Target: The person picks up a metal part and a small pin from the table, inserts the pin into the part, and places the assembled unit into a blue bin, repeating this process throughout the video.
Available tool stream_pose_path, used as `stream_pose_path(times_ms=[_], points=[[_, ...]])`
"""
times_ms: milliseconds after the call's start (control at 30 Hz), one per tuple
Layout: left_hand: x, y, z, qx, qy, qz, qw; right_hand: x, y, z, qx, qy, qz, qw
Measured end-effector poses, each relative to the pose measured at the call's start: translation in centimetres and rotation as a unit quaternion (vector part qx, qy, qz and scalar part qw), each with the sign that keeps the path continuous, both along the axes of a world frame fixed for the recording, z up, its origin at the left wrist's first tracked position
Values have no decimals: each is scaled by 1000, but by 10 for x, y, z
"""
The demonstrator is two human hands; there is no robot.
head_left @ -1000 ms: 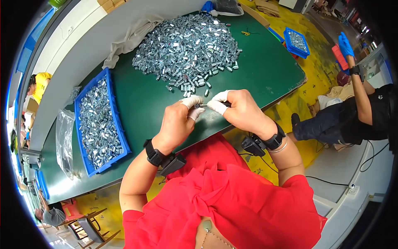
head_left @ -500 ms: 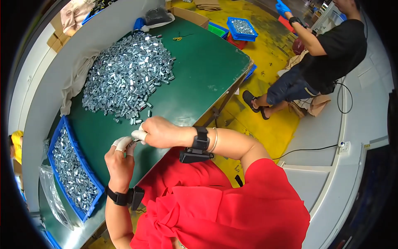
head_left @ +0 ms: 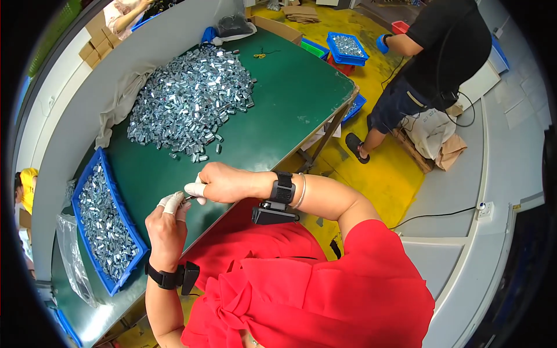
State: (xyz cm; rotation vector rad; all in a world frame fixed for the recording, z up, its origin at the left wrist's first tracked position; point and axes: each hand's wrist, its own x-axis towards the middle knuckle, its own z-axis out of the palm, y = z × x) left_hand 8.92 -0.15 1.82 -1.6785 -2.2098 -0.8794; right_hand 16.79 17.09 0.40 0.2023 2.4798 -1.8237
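Note:
White finger covers sit on the fingertips of both my hands. My left hand (head_left: 166, 229) pinches a small shiny metal part (head_left: 189, 198), mostly hidden by the fingers. My right hand (head_left: 217, 184) is closed at the part's other side, thumb and fingertips pressed together against it. Both hands are over the near edge of a green table (head_left: 284, 98). Beyond them lies a large heap of small silvery metal pieces (head_left: 188, 104), with a few strays at its near side. To the left, a blue tray (head_left: 133, 267) is filled with similar pieces.
A clear plastic bag (head_left: 72, 261) lies left of the tray. Grey cloth (head_left: 119, 107) hangs at the table's left side. A blue crate (head_left: 348, 60) of metal pieces stands past the far edge. A co-worker in black (head_left: 447, 46) stands to the right.
The view has shifted slightly, so the table and heap sit a little further right. My hands stay together on the part. The co-worker has turned and bent toward the crates, lowering a blue-gloved hand.

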Motion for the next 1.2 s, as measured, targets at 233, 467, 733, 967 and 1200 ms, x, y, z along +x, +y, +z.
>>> stream_pose_path(times_ms=[233,467,733,967,1200], points=[[-1,-25,-10,-60,-29,23,998,13,-25,-6,126,223,-62,965],[-7,-28,-4,-4,-6,-11,1000,-1,-35,18,142,147,-35,978],[-27,-48,-10,-47,19,26,998,-33,-44,9,43,-61,40,996],[-47,-45,-21,-39,26,26,999,-48,-45,-5,14,23,23,999],[-61,-31,-24,-49,34,27,998,-57,-40,12,-60,-93,-6,994]])
